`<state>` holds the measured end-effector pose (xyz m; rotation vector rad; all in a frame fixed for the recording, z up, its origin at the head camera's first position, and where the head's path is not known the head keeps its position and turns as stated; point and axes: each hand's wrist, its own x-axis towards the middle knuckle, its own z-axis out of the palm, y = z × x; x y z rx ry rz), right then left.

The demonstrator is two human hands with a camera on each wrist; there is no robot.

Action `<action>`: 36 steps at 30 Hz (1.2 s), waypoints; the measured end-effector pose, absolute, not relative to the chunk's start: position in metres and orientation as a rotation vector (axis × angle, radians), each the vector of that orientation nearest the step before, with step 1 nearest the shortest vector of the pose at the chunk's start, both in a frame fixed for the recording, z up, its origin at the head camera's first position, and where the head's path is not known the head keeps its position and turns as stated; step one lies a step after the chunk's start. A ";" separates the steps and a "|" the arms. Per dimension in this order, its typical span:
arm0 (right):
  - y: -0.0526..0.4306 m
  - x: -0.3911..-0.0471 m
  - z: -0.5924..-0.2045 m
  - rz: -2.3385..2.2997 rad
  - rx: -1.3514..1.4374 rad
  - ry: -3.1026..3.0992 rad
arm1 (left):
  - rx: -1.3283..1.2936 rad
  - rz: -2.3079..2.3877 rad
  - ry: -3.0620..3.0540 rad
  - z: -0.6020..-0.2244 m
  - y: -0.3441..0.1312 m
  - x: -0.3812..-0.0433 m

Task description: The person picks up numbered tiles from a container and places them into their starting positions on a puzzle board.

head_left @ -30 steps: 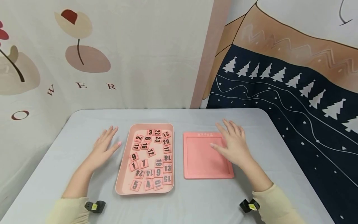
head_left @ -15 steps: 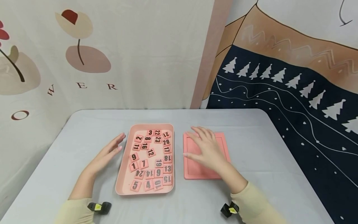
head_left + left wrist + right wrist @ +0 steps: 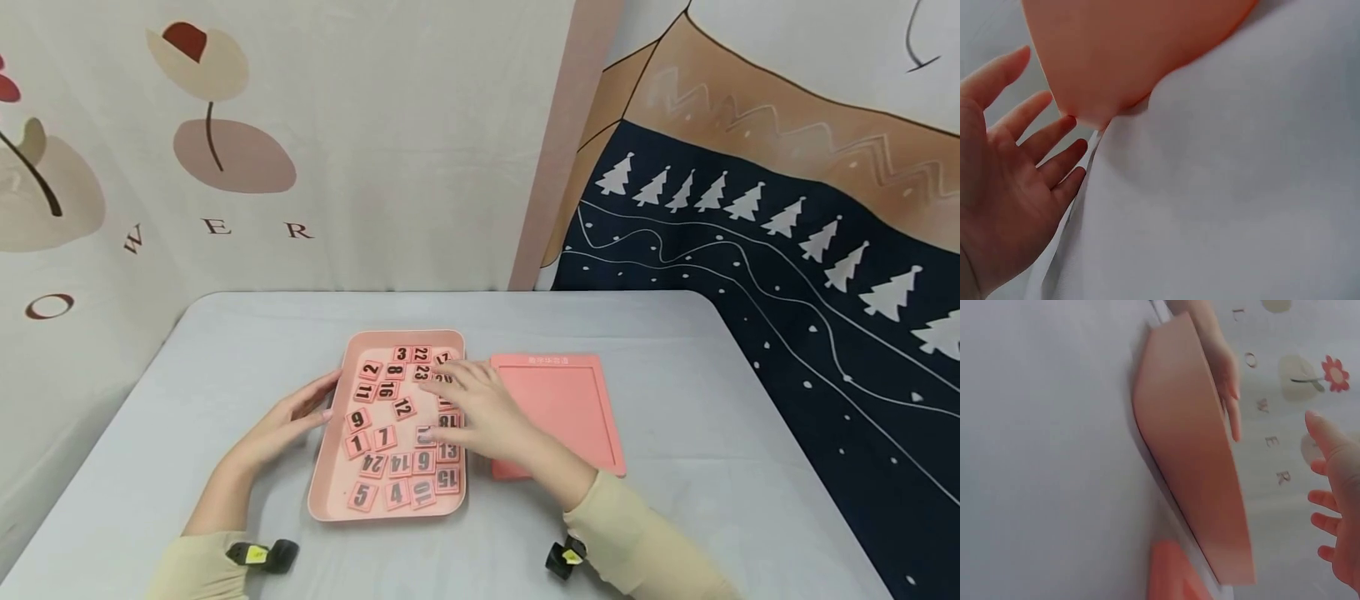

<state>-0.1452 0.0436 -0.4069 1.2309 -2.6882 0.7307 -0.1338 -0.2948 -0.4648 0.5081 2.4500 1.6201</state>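
A pink tray (image 3: pixel 330 483) lies on the table, holding several loose pink tiles printed with black or grey numbers. My left hand (image 3: pixel 288 421) is at the tray's left side with fingertips right at the rim. In the left wrist view its fingers (image 3: pixel 1047 140) are extended and spread beside the tray wall (image 3: pixel 1116 50). Over the tray's right edge hovers my right hand (image 3: pixel 483 412), fingers loosely extended, hiding some number tiles in the right column. The right wrist view shows that hand (image 3: pixel 1347 500) above the level of the tray wall (image 3: pixel 1191 437), holding nothing.
A square pink puzzle frame (image 3: pixel 562 408) with a raised border lies just right of the tray. The table has a pale cloth (image 3: pixel 712 392). Behind it hang a light printed curtain (image 3: pixel 420 150) and a dark tree-patterned cloth (image 3: pixel 750 242).
My right hand has moved left, from over the puzzle frame to over the tray's right side. My left hand has come slightly right, up to the tray's left rim.
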 end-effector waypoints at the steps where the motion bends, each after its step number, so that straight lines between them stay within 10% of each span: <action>1: 0.038 -0.145 -0.409 0.725 1.254 -2.691 | 0.506 1.621 2.446 -0.466 -0.296 -0.134; 36: -0.058 -0.166 -0.450 0.527 1.419 -2.839 | 0.536 1.723 2.291 -0.477 -0.309 -0.137</action>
